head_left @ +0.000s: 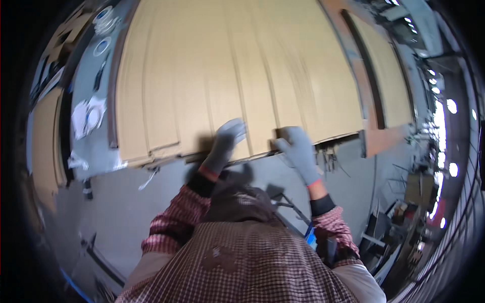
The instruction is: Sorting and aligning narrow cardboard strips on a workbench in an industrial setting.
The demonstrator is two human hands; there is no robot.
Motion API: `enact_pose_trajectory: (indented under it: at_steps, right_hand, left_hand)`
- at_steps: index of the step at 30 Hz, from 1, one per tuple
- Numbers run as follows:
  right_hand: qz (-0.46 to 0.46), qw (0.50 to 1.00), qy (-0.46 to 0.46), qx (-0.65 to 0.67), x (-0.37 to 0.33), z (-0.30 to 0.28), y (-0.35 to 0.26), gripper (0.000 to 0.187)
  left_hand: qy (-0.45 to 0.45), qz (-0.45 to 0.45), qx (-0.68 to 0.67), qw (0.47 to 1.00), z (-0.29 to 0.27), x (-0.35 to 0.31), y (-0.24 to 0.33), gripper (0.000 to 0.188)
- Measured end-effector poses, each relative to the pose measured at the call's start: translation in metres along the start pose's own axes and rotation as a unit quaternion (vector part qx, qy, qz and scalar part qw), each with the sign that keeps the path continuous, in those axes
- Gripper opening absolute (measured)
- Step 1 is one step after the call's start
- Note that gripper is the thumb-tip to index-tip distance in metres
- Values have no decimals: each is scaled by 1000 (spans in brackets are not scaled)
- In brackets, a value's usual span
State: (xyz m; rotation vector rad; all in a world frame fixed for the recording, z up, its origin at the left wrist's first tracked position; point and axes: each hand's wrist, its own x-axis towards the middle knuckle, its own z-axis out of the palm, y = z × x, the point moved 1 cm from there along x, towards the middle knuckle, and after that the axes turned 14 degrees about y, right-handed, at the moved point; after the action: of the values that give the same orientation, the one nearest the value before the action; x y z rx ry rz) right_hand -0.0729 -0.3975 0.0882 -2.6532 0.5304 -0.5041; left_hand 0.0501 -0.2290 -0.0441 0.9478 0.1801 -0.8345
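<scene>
A large tan cardboard sheet (197, 76) with several lengthwise creases lies flat in front of me, its near edge by my waist. My left hand (229, 139), in a grey glove, is over the near part of the sheet, with its fingers stretched out and somewhat blurred. To its right, my right hand (299, 149), also gloved in grey, is at the near edge, thumb apart from its bent fingers. A dark patch beside its fingertips looks like shadow. Neither hand visibly holds anything. Whether the fingers touch the cardboard is hard to tell.
On the grey surface to the left lie a white roll (102, 46), a dark slim tool (100, 76) and crumpled clear plastic (88, 117). Another cardboard panel (386, 76) with a dark edge strip lies right. Several tools (331, 157) hang below the near edge. A cardboard box (420, 188) stands lower right.
</scene>
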Motion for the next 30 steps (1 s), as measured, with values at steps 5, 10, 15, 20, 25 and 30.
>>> enact_pose_trajectory:
  at_steps: [5,10,15,20,25,30]
  right_hand:
    - [18,997,54,55,-8,3,2,27]
    - [171,969,168,58,-17,-63,100,20]
    - [328,910,231,102,-30,-120,296,19]
    - [303,908,236,170,45,-157,432,15]
    - [153,971,90,162,204,-98,516,55]
    - [80,923,-79,368,321,-26,473,84]
  left_hand:
    - [6,355,291,888,-26,0,8,18]
    - [127,240,171,947,62,-26,49,33]
    - [-117,533,476,690,195,5,25,38]
    - [-90,482,465,737,259,32,-8,37]
    - [73,513,528,673,296,65,-59,38]
    - [252,493,595,582,255,55,-51,38]
